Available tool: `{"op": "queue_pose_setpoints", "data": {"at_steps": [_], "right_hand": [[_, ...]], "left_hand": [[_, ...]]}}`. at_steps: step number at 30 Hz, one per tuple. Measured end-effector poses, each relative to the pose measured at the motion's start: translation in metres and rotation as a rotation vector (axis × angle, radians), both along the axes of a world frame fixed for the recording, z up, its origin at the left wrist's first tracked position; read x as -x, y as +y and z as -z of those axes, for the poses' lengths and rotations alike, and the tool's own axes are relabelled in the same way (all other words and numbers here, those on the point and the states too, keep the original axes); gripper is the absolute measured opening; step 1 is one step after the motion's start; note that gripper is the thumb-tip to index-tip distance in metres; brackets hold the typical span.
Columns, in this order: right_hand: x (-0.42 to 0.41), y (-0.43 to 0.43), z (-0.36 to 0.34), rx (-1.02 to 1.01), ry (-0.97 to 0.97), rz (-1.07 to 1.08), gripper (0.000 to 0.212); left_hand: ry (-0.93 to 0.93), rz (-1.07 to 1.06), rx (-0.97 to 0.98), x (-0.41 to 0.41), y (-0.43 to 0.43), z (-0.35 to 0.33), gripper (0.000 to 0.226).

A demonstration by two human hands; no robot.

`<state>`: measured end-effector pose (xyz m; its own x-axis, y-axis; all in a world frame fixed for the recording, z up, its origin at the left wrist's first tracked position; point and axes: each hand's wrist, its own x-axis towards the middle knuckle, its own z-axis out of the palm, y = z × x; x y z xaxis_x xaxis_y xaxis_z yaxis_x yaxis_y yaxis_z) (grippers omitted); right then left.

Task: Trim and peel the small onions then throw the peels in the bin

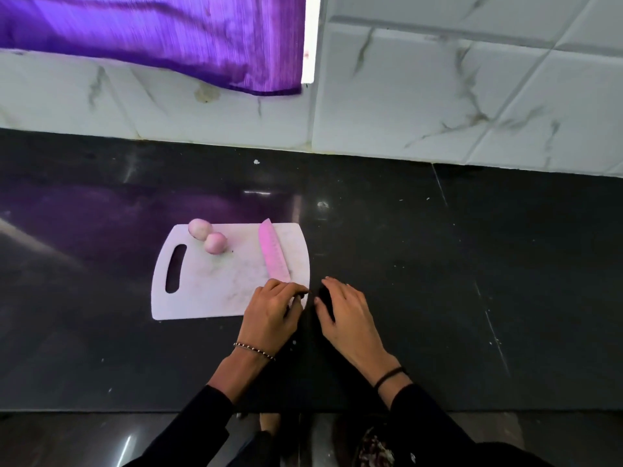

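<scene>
Two small peeled pinkish onions (200, 228) (215, 243) lie at the far left corner of a white cutting board (209, 284) on the black counter. A pink knife blade (273, 252) lies along the board's right side, its handle end hidden under my left hand (273, 313). That hand rests on the board's near right corner with its fingers curled; whether they hold anything is hidden. My right hand (344, 315) sits on the counter just right of the board, fingers loosely curved, gripping nothing that shows. No peels are visible.
The black counter (472, 298) stretches wide to the right and left of the board. A marble-tiled wall (438, 96) backs it, with a purple curtain (151, 35) hanging at upper left. Below the counter's front edge something dark and speckled (374, 446) shows.
</scene>
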<state>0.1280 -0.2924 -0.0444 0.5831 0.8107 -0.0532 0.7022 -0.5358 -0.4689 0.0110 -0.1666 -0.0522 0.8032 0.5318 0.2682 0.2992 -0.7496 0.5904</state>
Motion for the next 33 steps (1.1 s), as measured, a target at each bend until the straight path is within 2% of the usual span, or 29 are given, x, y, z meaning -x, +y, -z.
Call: {"op": "queue_pose_setpoints", "data": {"at_steps": [7,10,14,22,33], "right_hand": [[0.004,0.051,-0.011,-0.060,0.053,0.080,0.033],[0.013,0.064,-0.014,-0.074,0.071,0.062,0.029],[0.021,0.081,-0.012,-0.103,0.005,-0.002,0.020],[0.026,0.122,-0.013,-0.148,0.053,-0.120,0.020],[0.032,0.162,-0.008,-0.163,0.101,-0.135,0.023]], "left_hand": [[0.028,-0.081,0.018,0.021,0.070,-0.007,0.032],[0.021,-0.136,0.025,0.033,0.090,-0.008,0.026],[0.016,-0.197,0.010,0.045,0.102,-0.010,0.019],[0.032,-0.355,0.052,0.067,0.108,-0.022,0.014],[0.100,-0.593,0.044,0.085,0.129,-0.034,0.008]]}}
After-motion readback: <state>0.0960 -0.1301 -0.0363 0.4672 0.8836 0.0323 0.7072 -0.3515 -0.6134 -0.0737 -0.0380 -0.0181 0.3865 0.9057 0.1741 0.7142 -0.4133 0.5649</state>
